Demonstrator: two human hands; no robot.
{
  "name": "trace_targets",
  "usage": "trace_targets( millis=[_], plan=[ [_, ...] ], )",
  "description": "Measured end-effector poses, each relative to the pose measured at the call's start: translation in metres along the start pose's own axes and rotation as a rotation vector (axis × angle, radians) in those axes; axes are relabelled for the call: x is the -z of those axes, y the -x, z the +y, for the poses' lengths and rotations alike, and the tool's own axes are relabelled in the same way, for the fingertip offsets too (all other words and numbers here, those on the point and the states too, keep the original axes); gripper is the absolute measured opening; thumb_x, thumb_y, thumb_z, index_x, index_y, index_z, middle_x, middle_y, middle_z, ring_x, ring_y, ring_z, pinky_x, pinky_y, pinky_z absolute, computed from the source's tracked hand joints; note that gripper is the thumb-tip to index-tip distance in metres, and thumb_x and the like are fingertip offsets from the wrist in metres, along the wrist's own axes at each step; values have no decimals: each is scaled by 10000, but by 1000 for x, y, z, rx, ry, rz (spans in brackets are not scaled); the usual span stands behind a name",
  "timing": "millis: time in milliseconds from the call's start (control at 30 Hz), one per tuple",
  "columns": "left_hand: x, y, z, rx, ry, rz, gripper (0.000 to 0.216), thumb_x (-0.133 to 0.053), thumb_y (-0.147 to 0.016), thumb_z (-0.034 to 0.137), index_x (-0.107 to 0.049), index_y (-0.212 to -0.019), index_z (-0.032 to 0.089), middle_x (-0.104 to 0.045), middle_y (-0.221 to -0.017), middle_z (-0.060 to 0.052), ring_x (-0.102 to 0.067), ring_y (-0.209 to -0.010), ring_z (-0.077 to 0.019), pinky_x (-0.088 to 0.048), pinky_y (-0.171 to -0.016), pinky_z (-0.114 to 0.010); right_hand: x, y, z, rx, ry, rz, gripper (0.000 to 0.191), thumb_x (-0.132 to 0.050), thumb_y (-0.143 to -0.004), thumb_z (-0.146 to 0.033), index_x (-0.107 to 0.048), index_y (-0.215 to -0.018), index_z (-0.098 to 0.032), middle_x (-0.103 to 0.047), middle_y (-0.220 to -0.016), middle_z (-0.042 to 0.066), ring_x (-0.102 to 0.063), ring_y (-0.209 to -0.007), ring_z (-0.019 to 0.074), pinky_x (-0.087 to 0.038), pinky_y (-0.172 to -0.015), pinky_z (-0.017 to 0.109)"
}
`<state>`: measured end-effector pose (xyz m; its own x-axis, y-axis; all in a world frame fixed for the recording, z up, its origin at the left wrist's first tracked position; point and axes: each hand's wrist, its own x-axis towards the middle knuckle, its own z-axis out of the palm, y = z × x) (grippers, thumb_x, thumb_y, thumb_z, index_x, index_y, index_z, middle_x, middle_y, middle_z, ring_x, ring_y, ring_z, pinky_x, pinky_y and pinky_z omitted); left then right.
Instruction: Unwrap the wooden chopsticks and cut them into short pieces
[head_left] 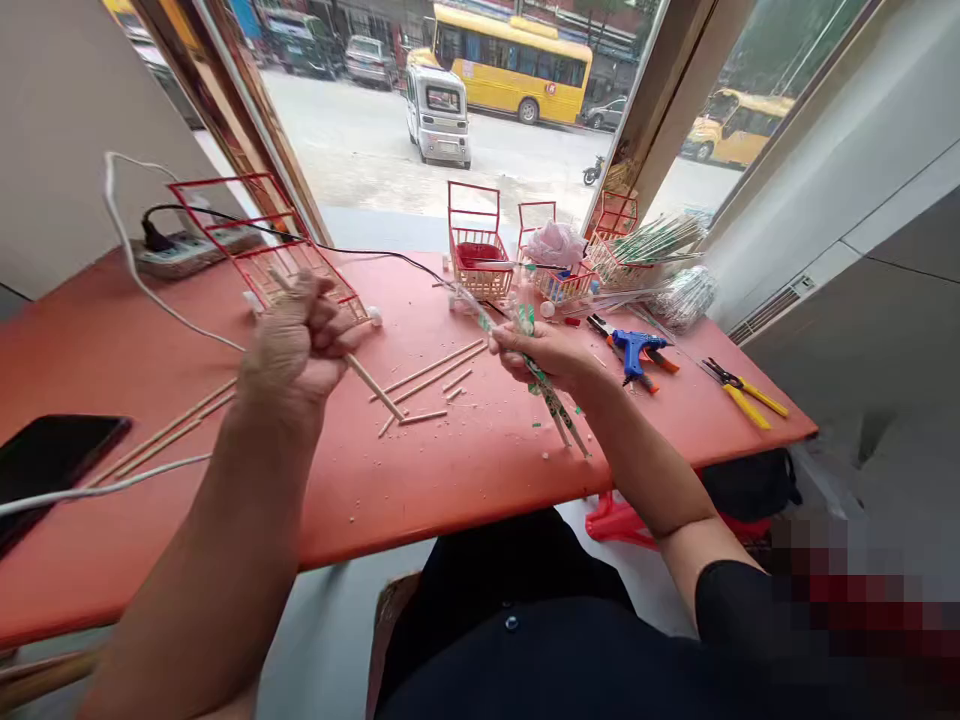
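A bare wooden stick (pixel 373 385) runs slantwise through my left hand (pixel 304 340), whose fingers are curled round it above the orange-red table (pixel 352 480). Its lower end reaches down near short cut stick pieces (pixel 424 417). My right hand (pixel 536 352) pinches a small bunch of clear wrappers with green print (pixel 551 400); thin sticks seem to be inside, pointing toward the table's front edge. Behind my left hand stands a red-and-wood stick cart (pixel 262 250), partly hidden by it. Longer loose sticks (pixel 435 370) lie between my hands.
Small stick carts (pixel 474 255) stand along the window side, one with a pink bag (pixel 555 243). To the right lie a blue glue gun (pixel 641 345) and yellow-handled pliers (pixel 742 390). At left are a phone (pixel 67 450), a white cable (pixel 142 290) and a power strip (pixel 191 255).
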<state>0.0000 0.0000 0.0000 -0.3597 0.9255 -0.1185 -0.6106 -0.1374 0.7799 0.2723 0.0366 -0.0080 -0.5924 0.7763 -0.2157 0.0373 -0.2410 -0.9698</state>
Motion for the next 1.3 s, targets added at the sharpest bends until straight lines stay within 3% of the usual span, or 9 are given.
trace_targets(
  millis=[100,167,300,500,600,800,933,1067,1300],
  plan=[
    [-10,10,-19,39,-172,-183,129,-813,-899,115,-734,-799,132,-372,-499,108,-205,-425,-21,-185,-394,-142,-8,6,3,-25,38,-104,326,-772,-1049,-367,-642,-870,-127,-502,-556,-81,-377,-460,43,-285,-415,138],
    [-16,17,-29,7,-271,-279,155,-911,-768,157,-793,-859,117,-417,-529,100,-252,-437,-19,-202,-412,-154,-13,9,2,-49,70,-139,409,-866,-969,-449,-635,-854,-132,-504,-572,-78,-380,-480,42,-285,-420,139],
    [-23,25,-43,-111,-449,-355,294,-945,-660,253,-856,-906,120,-446,-505,79,-334,-450,-56,-234,-438,-202,-22,13,2,-71,150,-167,513,-904,-907,-559,-618,-828,-141,-501,-607,-71,-390,-507,40,-297,-440,143],
    [-28,34,-56,-61,-660,-493,218,-931,-639,316,-834,-734,145,-548,-513,16,-380,-482,-77,-233,-453,-209,-25,4,9,-60,218,-193,522,-867,-931,-583,-596,-794,-158,-517,-594,-68,-409,-489,47,-319,-436,162],
    [-30,35,-59,-66,-599,-461,171,-897,-660,290,-801,-673,149,-539,-502,10,-378,-474,-74,-250,-456,-201,-23,1,13,-54,227,-203,501,-862,-936,-561,-598,-790,-161,-523,-588,-68,-405,-483,50,-321,-431,170],
    [-27,21,-49,-82,-332,-209,140,-846,-628,126,-710,-613,156,-395,-452,83,-295,-400,-36,-213,-402,-177,-15,4,15,-61,269,-229,449,-798,-990,-516,-596,-799,-164,-564,-647,-42,-461,-525,63,-352,-462,183],
    [-25,16,-37,-81,-236,-95,207,-813,-647,39,-650,-601,158,-457,-481,76,-289,-383,-15,-206,-382,-147,-11,5,17,-46,282,-284,488,-725,-1045,-551,-548,-781,-181,-533,-649,-45,-444,-524,64,-338,-470,185],
    [-25,17,-36,-31,-195,-120,160,-793,-761,51,-680,-719,156,-626,-608,27,-308,-371,-9,-207,-367,-143,-13,7,17,-96,191,-323,469,-616,-1123,-525,-489,-807,-202,-431,-639,-71,-342,-512,63,-294,-468,178],
    [-19,19,-50,-144,-306,-149,304,-930,-722,184,-633,-659,169,-585,-570,35,-335,-381,-21,-210,-370,-168,-19,7,16,-89,295,-210,414,-484,-1175,-360,-463,-791,-207,-410,-620,-76,-322,-500,66,-288,-462,184]
  ],
)
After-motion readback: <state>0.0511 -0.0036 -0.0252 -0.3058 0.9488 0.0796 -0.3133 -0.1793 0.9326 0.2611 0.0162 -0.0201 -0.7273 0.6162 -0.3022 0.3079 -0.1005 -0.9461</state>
